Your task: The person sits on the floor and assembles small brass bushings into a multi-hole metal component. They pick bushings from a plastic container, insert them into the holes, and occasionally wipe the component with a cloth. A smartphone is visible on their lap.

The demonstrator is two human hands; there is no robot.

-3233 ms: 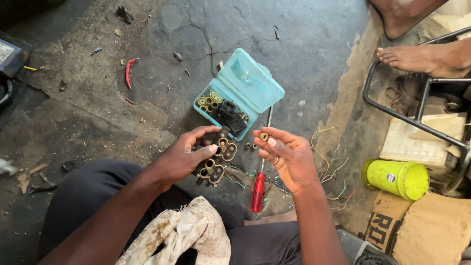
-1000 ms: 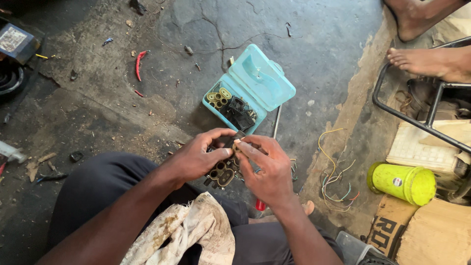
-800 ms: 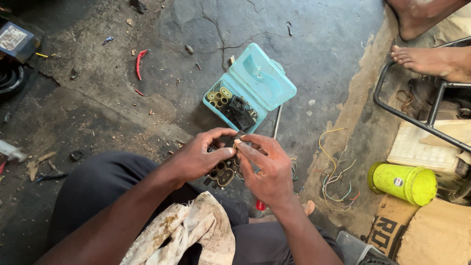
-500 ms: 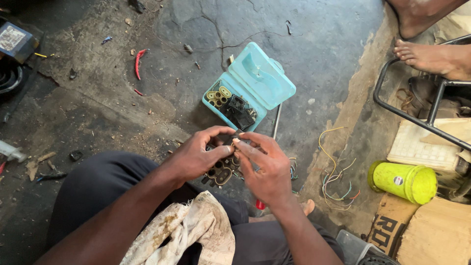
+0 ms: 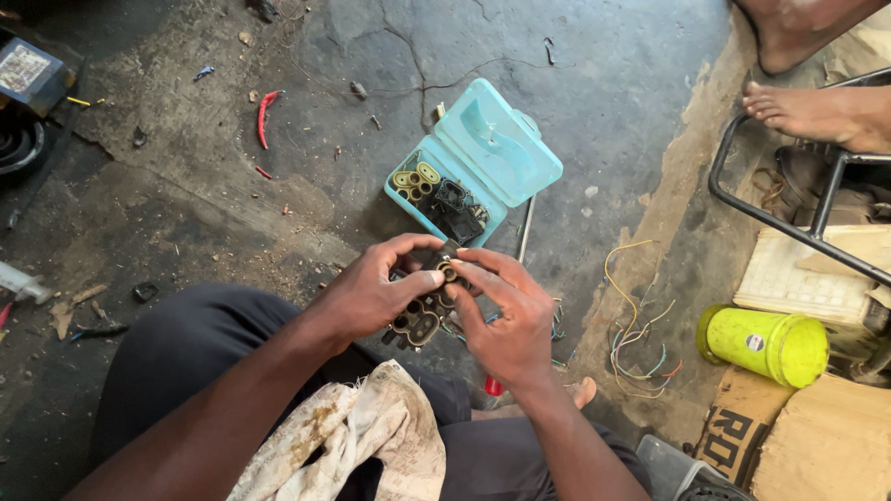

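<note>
My left hand grips a black part with several brass-rimmed round openings, held just above my lap. My right hand is closed over the part's upper right side, its fingertips pressing on a small ring at the top. Beyond the hands lies an open turquoise plastic box on the concrete floor, holding yellowish rings and black pieces. A red-handled screwdriver lies under my right wrist, mostly hidden.
A dirty white rag rests on my knee. Loose coloured wires and a lime-green canister lie to the right, by cardboard. Another person's bare feet and a black metal frame are at upper right.
My right hand, which earlier held a small ring apart from the part, has come in onto the part and stays pressed on its top. The left hand keeps its grip.
</note>
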